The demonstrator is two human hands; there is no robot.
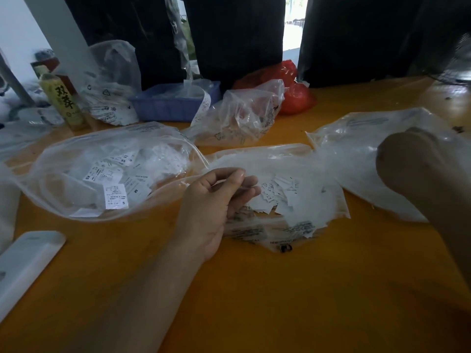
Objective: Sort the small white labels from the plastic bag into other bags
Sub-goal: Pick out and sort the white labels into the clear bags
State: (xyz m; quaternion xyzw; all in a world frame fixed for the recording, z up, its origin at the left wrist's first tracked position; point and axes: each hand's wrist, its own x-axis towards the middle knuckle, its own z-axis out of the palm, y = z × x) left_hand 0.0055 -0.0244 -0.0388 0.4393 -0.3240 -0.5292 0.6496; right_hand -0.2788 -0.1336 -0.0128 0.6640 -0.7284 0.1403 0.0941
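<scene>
- Several clear bags lie spread over the orange table [280, 289], and behind it I see dark hanging fabric [237, 34] with a bright gap of daylight.
- On my left, the largest bag [76, 207] lies open and puffed, holding bigger white tags [116, 196] printed S, M and XS.
- At the right edge, another clear bag [356, 161] lies partly behind my right arm [420, 169].
- In the middle, the flat bag [293, 159] holds the small white labels [288, 194], heaped loosely near its centre (print too fine for me to read).
- Farther back sit a crumpled clear bag [244, 115], a red bag [295, 95], a blue tray [173, 103] and a bottle [63, 100] with dark characters.
- At the near left edge, a white flat object [28, 261] rests on the table.
- My left hand [216, 200] reaches in palm-up at the mouth of the middle bag, fingers curled, thumb and forefinger pinching its thin film.
- My right arm is raised close to the lens and blurred; its hand is out of view.
</scene>
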